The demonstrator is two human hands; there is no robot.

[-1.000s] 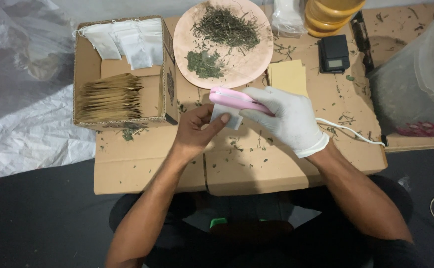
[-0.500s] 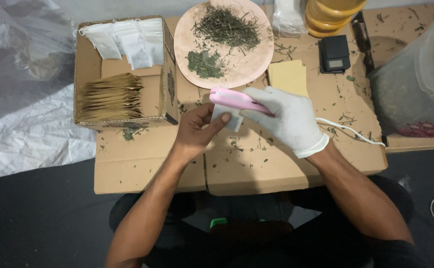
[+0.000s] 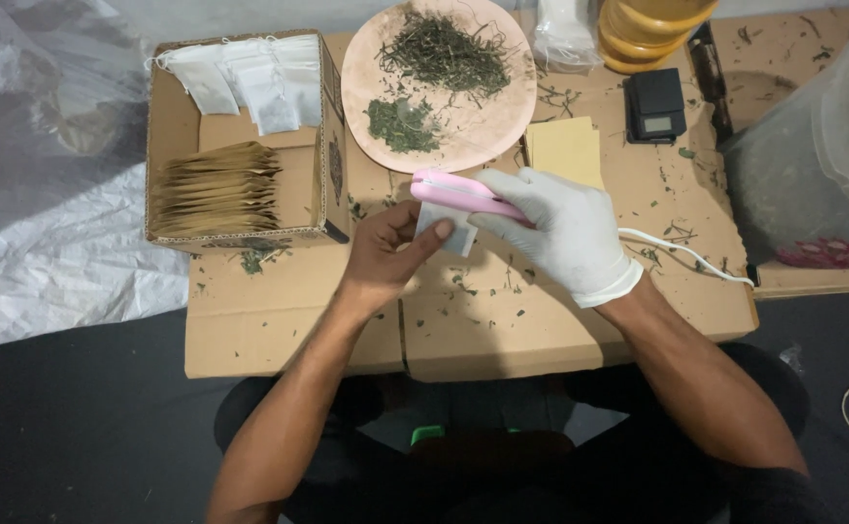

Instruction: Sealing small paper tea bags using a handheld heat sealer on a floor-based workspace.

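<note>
My bare left hand pinches a small white filter pouch from its left side. My right hand, in a white glove, grips a pink handheld sealer whose jaws are pressed on the pouch's top edge. A white cord trails from the sealer to the right. Both hands hover over a flattened cardboard sheet scattered with bits of dried leaf.
An open cardboard box at the left holds white pouches and a stack of brown envelopes. Behind the hands sit a pink plate of dried herbs, a tan envelope, a small black scale, yellow bowls and a clear bin.
</note>
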